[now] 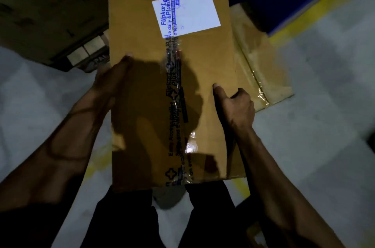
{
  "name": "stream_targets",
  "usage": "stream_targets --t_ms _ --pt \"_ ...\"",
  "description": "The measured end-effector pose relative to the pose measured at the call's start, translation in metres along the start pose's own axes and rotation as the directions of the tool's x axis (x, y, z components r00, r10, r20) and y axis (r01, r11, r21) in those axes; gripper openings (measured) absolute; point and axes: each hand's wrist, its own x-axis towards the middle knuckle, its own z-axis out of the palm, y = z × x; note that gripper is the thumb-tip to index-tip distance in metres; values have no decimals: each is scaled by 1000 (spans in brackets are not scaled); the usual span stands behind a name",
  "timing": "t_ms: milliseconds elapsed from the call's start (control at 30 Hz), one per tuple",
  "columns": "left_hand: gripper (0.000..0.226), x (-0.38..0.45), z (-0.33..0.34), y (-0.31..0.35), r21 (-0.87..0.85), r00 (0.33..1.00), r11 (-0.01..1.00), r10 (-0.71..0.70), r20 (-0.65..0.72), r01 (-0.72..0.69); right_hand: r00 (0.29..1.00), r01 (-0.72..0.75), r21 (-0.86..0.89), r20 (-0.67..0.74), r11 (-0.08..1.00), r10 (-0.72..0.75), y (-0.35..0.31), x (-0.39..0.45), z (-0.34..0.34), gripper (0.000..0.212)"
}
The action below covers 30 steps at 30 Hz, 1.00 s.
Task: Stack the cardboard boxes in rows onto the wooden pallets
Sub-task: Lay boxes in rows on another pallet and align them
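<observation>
Held up between both hands: 1 long cardboard box [146,77], sealed with printed tape [174,93], contents hidden, white label [194,12] beyond the fingertips. Left hand [113,81] curled round the box's left edge, thumb on top. Right hand [235,105] gripping the right edge, thumb pressed flat on the top face, fingers wrapped down the side. Just beyond the right hand, lower down, a second taped box [263,69]. Beyond the left hand, a dark stack [50,8]. Grey floor [324,105] open to the right, yellow line [316,10] crossing it.
</observation>
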Motion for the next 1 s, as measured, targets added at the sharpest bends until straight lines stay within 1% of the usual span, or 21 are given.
stream_targets --t_ms 33,100,133,167,233,333,467,567,633,767,900,1000 --pt "29 -21 3 17 6 999 999 39 7 -39 1000 -9 6 -14 1000 9 -7 -13 -15 75" --pt "56 -65 10 51 48 995 994 103 -9 -102 999 -13 40 -49 999 15 -17 -37 -45 76" --pt "65 -80 10 65 70 990 988 138 -21 -136 998 -2 56 -65 998 6 -22 -49 -59 77" --pt "68 -96 9 77 80 986 983 167 -16 -165 997 7 68 -81 998 -2 -27 -62 -73 78" --pt "64 -125 13 98 85 982 978 188 22 -189 992 16 96 -124 995 -4 -33 -83 -98 81" --pt "46 -155 15 117 108 973 967 232 15 -232 983 39 139 -186 989 -12 -40 -113 -132 80" --pt "46 -189 14 140 85 957 954 283 70 -288 967 57 176 -254 983 -10 -44 -143 -167 66" --pt "33 -210 21 155 84 946 944 309 102 -318 949 52 194 -315 980 12 -47 -166 -183 72" --pt "33 -220 26 166 98 938 936 327 113 -338 935 52 214 -354 975 28 -50 -180 -189 74" --pt "33 -224 35 190 116 903 912 358 239 -393 898 12 259 -427 966 104 -55 -204 -195 81" --pt "43 -218 45 206 154 855 883 367 366 -444 852 -36 327 -484 944 200 -54 -225 -190 75" --pt "41 -218 59 213 193 813 852 360 458 -486 801 -79 396 -521 915 295 -49 -243 -184 75"
